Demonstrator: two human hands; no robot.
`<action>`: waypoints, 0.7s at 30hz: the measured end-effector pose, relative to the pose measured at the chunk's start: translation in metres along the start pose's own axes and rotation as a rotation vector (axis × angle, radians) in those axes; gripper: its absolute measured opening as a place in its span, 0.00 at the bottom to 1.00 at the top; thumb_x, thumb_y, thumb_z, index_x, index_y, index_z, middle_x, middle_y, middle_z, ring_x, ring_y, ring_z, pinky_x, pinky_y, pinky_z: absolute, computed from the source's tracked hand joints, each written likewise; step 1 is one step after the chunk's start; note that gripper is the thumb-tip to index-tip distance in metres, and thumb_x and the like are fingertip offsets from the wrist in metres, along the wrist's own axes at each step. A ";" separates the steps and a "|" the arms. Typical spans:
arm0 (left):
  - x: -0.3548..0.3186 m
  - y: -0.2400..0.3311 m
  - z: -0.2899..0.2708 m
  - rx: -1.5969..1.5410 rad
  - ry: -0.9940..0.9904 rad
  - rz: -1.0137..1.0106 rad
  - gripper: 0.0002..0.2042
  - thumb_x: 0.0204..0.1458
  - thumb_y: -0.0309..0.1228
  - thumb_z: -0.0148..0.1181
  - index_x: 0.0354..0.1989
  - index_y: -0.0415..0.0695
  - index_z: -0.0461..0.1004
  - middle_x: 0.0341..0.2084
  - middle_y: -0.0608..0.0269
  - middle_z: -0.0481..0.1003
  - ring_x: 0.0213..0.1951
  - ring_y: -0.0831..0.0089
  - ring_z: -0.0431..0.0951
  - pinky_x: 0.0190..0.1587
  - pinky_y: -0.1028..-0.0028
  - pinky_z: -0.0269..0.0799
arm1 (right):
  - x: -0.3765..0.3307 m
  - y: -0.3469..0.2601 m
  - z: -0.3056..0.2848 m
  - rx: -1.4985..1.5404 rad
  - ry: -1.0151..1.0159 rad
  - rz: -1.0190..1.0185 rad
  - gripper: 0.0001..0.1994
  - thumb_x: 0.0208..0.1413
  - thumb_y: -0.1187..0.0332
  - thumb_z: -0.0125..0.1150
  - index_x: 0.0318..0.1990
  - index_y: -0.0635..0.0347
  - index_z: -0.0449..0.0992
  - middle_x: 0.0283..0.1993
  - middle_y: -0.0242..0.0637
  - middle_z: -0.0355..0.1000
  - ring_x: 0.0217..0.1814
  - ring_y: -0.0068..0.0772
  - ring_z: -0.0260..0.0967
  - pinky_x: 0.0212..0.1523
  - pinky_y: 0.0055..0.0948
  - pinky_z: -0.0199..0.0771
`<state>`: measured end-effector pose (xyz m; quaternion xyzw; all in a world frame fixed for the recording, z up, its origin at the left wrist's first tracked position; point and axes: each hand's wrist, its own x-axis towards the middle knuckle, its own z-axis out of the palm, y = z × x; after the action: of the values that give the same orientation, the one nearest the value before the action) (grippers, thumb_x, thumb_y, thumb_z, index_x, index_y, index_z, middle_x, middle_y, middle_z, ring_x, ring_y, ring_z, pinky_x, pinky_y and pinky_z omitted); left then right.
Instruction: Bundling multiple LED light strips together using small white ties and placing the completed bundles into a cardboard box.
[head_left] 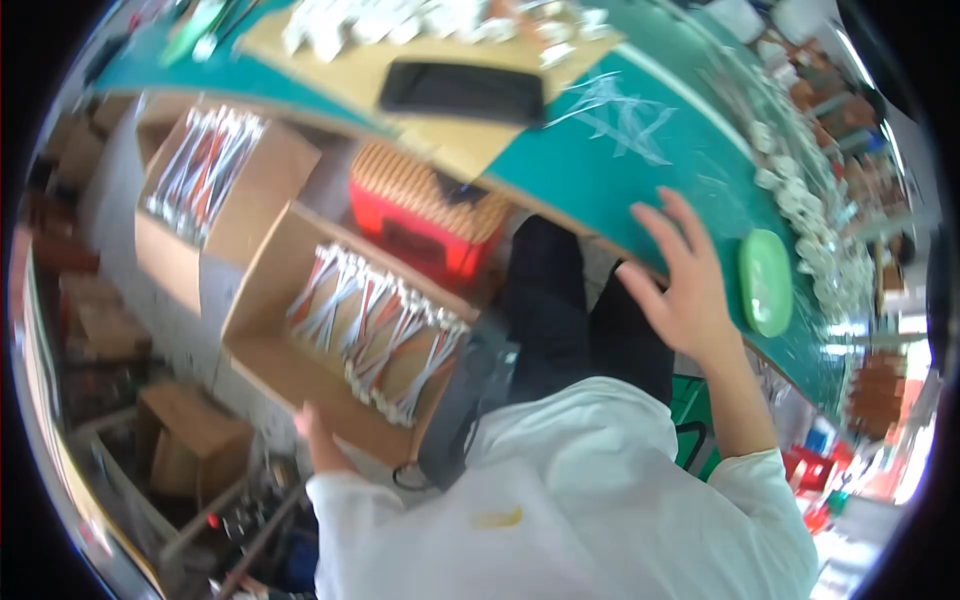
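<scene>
My right hand [688, 285] hovers over the near edge of the green tabletop, fingers spread, with nothing in it. A light-green oval dish [765, 282] lies just to its right. Low on the left, my left hand [312, 430] is at the near wall of an open cardboard box [300, 385]. Its fingers are blurred and partly hidden, so their grip does not show. Inside that box lie rows of thin wires [375, 320], white, grey and orange, with white ends.
A second cardboard box [170, 255] with similar wires stands farther left. Between box and table is a red stool with a woven top [430, 215]. The green table [590, 195] bears a dark flat rectangular thing [462, 92], clear strips [625, 115] and white parts [400, 25].
</scene>
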<state>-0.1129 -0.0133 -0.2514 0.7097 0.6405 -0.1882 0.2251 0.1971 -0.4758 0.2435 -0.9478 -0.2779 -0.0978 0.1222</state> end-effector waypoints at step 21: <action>-0.406 0.442 -0.247 -0.891 0.782 1.821 0.10 0.46 0.23 0.61 0.38 0.37 0.71 0.44 0.47 0.72 0.46 0.52 0.72 0.49 0.61 0.67 | 0.288 0.049 -0.019 0.234 -0.188 0.139 0.22 0.41 0.45 0.69 0.29 0.56 0.80 0.23 0.33 0.76 0.23 0.28 0.75 0.30 0.26 0.76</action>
<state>0.2768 -0.2441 0.2129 0.7838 -0.0881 0.5379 0.2978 0.4597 -0.3765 0.3261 -0.9490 -0.2312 0.0330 0.2119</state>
